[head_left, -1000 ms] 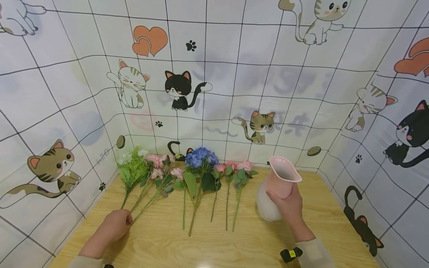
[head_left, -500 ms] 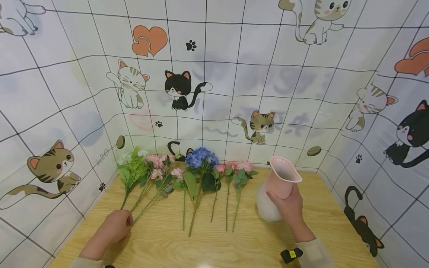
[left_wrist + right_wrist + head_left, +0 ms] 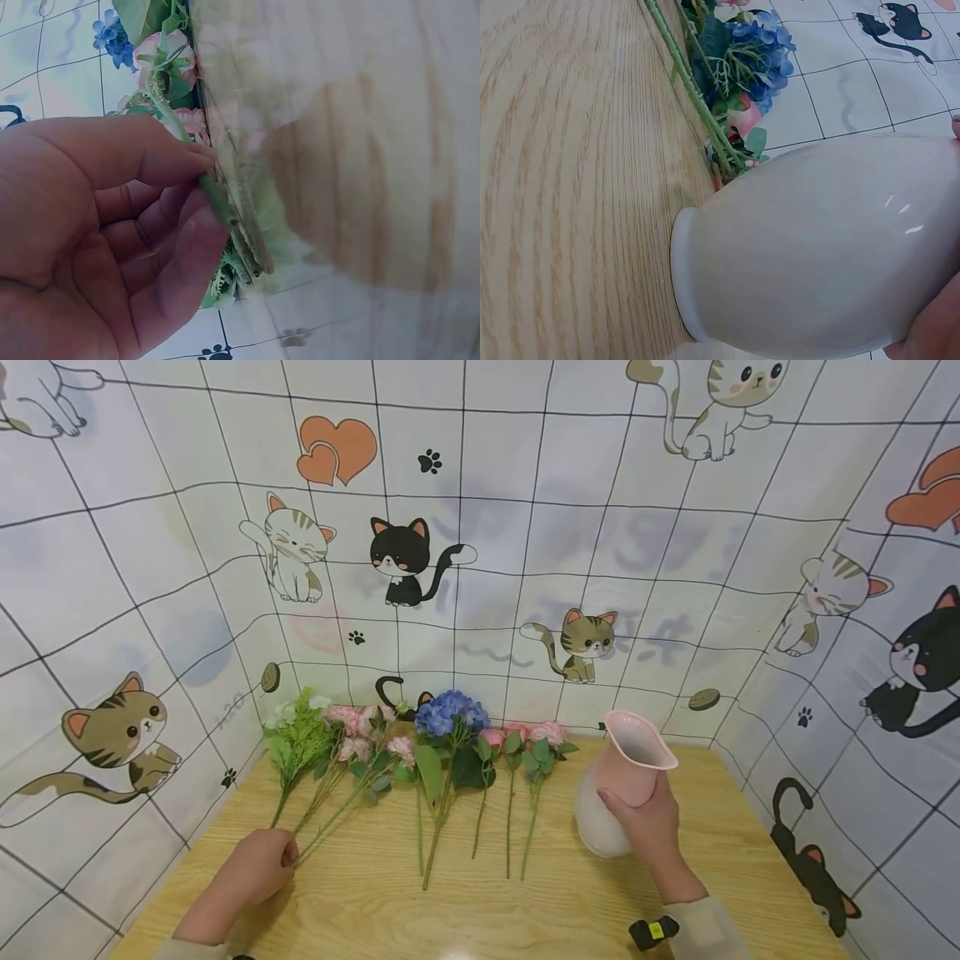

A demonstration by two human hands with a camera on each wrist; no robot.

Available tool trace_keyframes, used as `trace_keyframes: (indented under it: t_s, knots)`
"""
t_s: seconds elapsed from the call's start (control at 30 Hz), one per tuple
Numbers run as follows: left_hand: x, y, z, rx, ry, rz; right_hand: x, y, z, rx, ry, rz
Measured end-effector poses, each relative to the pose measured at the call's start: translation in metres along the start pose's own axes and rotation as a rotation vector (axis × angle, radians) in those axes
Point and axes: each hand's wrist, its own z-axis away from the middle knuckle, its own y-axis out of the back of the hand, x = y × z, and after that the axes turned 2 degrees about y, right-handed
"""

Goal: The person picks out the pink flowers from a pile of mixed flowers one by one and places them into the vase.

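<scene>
At the table's left, my left hand [image 3: 258,864] pinches the lower end of a pink flower's green stem [image 3: 216,201] between thumb and forefinger. The blooms [image 3: 401,747] of that sprig lie among the row of flowers, against the green sprig [image 3: 303,743] and the blue hydrangea [image 3: 452,714]. Other cut stem ends sit just behind those fingers in the left wrist view. On the right, my right hand [image 3: 647,818] grips the neck of a pink and white vase [image 3: 600,810]. The vase stands upright with its base [image 3: 684,274] on the table, or very near it.
Several pink flowers [image 3: 547,735] on separate stems lie between the hydrangea and the vase. The wooden table [image 3: 450,927] meets a white grid-patterned cloth [image 3: 495,552] with cartoon cats at the back and sides.
The pinched sprig's pink bloom has shifted slightly right. A green stem beside the hydrangea has been nudged right too. The right hand and vase hold their place.
</scene>
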Motion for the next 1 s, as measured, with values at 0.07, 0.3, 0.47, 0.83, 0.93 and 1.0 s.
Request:
trace_keyframes:
  t_s: [0.07, 0.3, 0.47, 0.83, 0.93, 1.0]
  knots:
    - [0.000, 0.001, 0.001, 0.011, -0.006, 0.000, -0.001, 0.000, 0.000, -0.002, -0.005, 0.000]
    - [-0.001, 0.005, 0.002, 0.023, -0.004, 0.008, -0.004, 0.001, 0.000, -0.006, 0.021, -0.026]
    - [-0.002, 0.007, 0.004, 0.030, 0.042, 0.035, -0.003, 0.001, 0.000, -0.011, 0.013, -0.013]
    - [0.013, 0.013, 0.002, 0.063, 0.049, 0.103, -0.002, 0.007, -0.002, -0.054, -0.008, -0.016]
    - [0.021, 0.012, 0.000, 0.072, 0.043, 0.141, -0.003, 0.008, -0.002, -0.077, -0.016, -0.013]
    - [0.027, 0.011, -0.001, 0.078, 0.034, 0.165, -0.005, 0.009, -0.001, -0.085, -0.021, -0.003]
